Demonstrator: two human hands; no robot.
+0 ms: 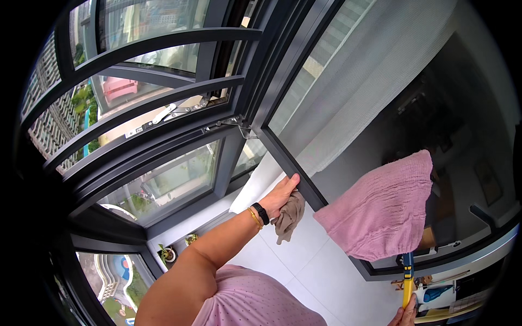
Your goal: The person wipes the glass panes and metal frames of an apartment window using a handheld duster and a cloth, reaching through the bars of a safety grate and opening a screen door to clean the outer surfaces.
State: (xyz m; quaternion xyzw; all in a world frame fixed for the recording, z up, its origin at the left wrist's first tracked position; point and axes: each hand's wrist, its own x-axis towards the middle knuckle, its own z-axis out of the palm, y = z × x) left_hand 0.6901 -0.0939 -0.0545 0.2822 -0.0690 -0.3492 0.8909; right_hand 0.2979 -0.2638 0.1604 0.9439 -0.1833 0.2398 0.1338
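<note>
My left hand (281, 195) grips the lower edge of the open window sash (297, 167), its thumb on the dark frame. A crumpled brown cloth (290, 218) hangs from the same hand, below the fingers. At the lower right, my right hand (404, 313) is closed around the yellow handle (408, 285) of a tool with a blue upper part. A pink cloth (379, 212) covers the tool's head and lies over the lower part of the sash's glass. Whether the cloth presses on the pane cannot be told.
Dark metal guard bars (163, 91) cross the window opening at the upper left, with buildings far below outside. A metal hinge stay (240, 122) joins the sash to the frame. A white curtain (261, 183) hangs behind. Small potted plants (167, 253) stand by the sill. A window handle (483, 216) is at right.
</note>
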